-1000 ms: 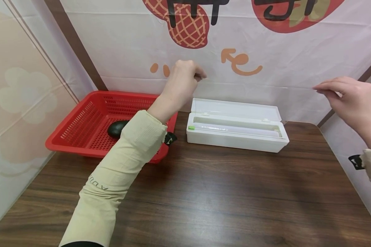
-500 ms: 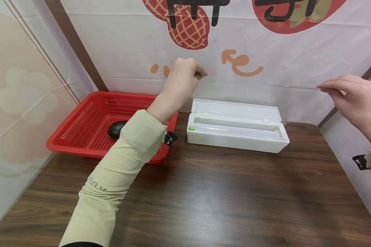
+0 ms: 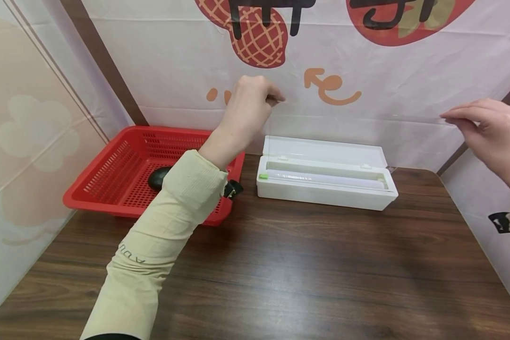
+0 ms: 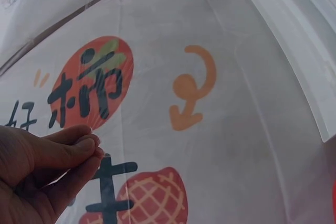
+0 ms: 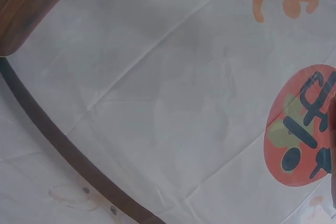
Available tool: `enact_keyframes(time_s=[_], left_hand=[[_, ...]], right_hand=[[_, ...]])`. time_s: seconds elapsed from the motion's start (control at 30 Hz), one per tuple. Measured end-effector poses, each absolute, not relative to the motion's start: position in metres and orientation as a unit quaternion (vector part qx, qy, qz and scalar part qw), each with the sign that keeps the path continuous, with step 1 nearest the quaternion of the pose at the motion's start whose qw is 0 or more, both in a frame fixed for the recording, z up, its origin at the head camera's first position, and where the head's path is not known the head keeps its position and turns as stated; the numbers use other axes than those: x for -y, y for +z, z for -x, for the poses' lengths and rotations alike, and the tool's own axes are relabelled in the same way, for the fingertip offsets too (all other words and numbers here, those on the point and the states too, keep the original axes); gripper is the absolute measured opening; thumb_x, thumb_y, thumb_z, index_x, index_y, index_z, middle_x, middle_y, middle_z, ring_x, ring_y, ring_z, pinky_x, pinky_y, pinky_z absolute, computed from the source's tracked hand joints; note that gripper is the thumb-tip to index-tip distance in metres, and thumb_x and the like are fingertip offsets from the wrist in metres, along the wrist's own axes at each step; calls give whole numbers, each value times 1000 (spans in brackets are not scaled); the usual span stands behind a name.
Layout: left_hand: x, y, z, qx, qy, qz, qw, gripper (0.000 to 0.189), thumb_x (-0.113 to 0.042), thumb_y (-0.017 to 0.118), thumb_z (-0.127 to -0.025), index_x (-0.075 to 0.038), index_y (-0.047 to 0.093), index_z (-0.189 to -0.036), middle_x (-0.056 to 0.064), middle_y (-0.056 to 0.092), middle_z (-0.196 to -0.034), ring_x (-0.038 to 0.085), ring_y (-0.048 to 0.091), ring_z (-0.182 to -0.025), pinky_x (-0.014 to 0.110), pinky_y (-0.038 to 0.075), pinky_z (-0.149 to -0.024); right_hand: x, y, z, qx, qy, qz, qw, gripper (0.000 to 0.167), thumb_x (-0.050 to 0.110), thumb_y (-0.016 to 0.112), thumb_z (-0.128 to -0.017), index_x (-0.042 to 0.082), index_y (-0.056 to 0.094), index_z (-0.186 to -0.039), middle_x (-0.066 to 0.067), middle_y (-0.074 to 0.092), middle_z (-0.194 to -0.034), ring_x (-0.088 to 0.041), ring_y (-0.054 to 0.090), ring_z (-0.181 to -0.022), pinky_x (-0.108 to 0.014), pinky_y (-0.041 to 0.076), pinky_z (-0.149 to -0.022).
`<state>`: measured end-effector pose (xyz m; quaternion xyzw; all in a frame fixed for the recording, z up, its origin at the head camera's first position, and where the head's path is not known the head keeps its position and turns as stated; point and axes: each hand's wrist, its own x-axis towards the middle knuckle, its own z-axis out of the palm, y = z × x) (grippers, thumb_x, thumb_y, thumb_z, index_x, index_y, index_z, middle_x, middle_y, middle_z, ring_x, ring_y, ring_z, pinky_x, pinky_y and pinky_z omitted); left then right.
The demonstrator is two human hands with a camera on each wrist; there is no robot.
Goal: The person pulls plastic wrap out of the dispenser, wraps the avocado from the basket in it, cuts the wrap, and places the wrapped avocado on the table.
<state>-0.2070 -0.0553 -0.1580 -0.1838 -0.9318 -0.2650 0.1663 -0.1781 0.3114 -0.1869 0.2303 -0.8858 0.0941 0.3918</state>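
In the head view, my left hand (image 3: 250,104) is raised in front of the back wall with its thumb and fingers pinched together. Off to the right, my right hand (image 3: 488,127) pinches too, at a similar height. Between them hangs a thin clear sheet of cling film (image 3: 395,115), seen only as faint glints. The left wrist view shows the film gathered into creases at the left fingertips (image 4: 93,141). Below stands a white cling film dispenser (image 3: 323,194), its lid tipped back and a film roll (image 3: 323,177) inside. Only a sliver of the right hand shows in the right wrist view.
A red plastic basket (image 3: 97,204) sits on the wooden table (image 3: 306,274) at the left. Inside lies a dark glossy rounded object (image 3: 157,178), partly hidden by the left sleeve. A green slider (image 3: 263,176) sits at the dispenser's left end. A printed cloth (image 3: 174,61) backs the table.
Both hands have risen slightly, still pinching the cling film. The right hand has also shifted a little to the right, away from the left hand. The dispenser and basket stay put.
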Motion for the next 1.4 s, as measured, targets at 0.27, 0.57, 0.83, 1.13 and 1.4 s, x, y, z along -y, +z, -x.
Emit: enact_keyframes(time_s=[0.27, 0.57, 0.83, 1.13, 1.4], left_hand=[[55, -154, 207, 931, -265, 182, 171, 19, -5, 56, -89, -8, 72, -98, 4, 69, -97, 11, 59, -93, 21, 47, -75], [54, -151, 206, 929, -269, 182, 180, 19, -6, 56, -89, -9, 72, -98, 3, 69, -98, 11, 59, -93, 21, 46, -72], [54, -149, 203, 925, -269, 182, 195, 19, -7, 56, -89, -9, 73, -98, 3, 69, -98, 11, 59, -93, 22, 47, -73], [55, -146, 200, 928, -266, 175, 194, 20, -6, 55, -90, -11, 73, -98, 1, 69, -98, 10, 58, -89, 21, 44, -68], [57, -142, 197, 923, -269, 182, 204, 20, -5, 56, -89, -9, 73, -97, 2, 69, -96, 11, 58, -89, 22, 45, -71]], right_hand=[[-312, -184, 180, 876, 129, -244, 395, 14, -20, 58, -76, -12, 67, -85, -27, 63, -81, 29, 29, -86, 0, 21, -73], [-313, -181, 177, 881, 131, -235, 388, 15, -20, 55, -78, -15, 65, -88, -29, 62, -85, 28, 27, -87, 0, 22, -75], [-314, -179, 176, 886, 130, -221, 387, 15, -18, 53, -81, -14, 65, -89, -29, 62, -86, 27, 26, -87, -1, 22, -76], [-311, -176, 172, 886, 133, -210, 390, 14, -18, 53, -81, -15, 65, -88, -30, 61, -86, 27, 27, -87, -3, 20, -75], [-310, -172, 169, 882, 128, -217, 399, 12, -16, 55, -81, -15, 65, -88, -31, 61, -84, 27, 28, -87, -2, 22, -75]])
